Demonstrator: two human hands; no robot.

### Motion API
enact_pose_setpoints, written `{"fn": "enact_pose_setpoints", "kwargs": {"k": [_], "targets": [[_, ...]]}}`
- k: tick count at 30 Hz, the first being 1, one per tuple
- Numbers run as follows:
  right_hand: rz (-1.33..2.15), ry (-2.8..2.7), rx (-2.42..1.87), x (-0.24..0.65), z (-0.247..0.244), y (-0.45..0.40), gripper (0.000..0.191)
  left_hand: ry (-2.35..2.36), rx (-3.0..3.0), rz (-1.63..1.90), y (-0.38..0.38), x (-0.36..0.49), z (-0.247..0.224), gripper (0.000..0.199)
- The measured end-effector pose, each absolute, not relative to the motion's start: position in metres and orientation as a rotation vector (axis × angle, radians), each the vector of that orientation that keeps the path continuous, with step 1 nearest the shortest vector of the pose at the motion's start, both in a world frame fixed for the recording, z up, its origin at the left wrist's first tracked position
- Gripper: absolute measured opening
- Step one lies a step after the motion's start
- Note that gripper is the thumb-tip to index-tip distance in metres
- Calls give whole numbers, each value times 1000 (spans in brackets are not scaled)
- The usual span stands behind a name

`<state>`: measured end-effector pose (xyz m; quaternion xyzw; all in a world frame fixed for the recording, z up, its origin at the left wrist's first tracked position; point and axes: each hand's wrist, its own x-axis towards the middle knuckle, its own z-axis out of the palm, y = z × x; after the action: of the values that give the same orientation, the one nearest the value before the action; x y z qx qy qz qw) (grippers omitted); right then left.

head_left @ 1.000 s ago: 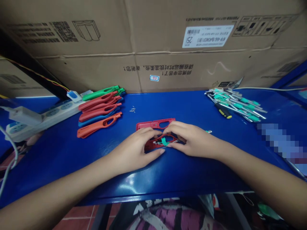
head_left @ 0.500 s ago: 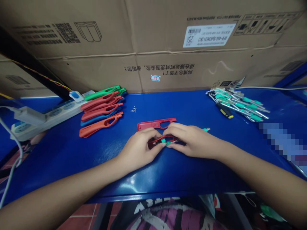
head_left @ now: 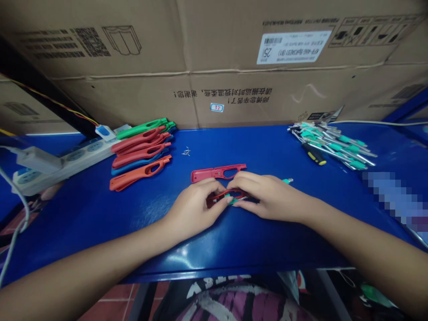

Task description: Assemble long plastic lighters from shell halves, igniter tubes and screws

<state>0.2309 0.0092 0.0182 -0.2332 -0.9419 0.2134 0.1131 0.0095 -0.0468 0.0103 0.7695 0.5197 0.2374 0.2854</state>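
Observation:
Both my hands work close together over a red lighter casing half [head_left: 238, 192] at the middle of the table. My left hand [head_left: 202, 203] grips its left end, thumb along the near side. My right hand [head_left: 264, 191] pinches the right end, its thumb by a green plastic part [head_left: 233, 200] inside the shell. A green piece with a metal tip [head_left: 288, 181] shows beyond my right hand; the hand hides what joins it. Just behind lies the matching pinkish-red casing half [head_left: 217, 173], inner side up.
Several red, orange, blue and green lighter casings [head_left: 140, 174] lie stacked at left, beside a white power strip [head_left: 75, 156]. Tiny metal pins [head_left: 186, 151] lie nearby. At back right are metal rods with green parts [head_left: 337, 145] and a black-yellow screwdriver [head_left: 313, 154]. A cardboard box [head_left: 227, 80] stands behind.
Both hands stay in nearly the same place. The green and dark parts inside the held casing have shifted slightly under my fingertips.

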Motion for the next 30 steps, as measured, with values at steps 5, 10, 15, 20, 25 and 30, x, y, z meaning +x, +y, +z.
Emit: {"fn": "enact_pose_setpoints", "kwargs": {"k": [5,10,15,20,25,30], "targets": [[603,-2764,-683,232,17,9,22,1385,2065,648,-45,9,9,16],[608,-2762,-701,232,17,9,25,1320,2090,657,-46,7,13,14],[629,-2736,-739,233,18,10,26,1295,2030,660,-43,-1,20,25],[655,-2726,-769,236,20,12,28,1296,1953,588,-35,-10,24,23],[664,-2728,-780,237,21,13,30,1306,1876,575,-32,-12,20,23],[646,-2728,-775,236,19,13,29,1309,1852,605,-33,-11,16,22]]}}
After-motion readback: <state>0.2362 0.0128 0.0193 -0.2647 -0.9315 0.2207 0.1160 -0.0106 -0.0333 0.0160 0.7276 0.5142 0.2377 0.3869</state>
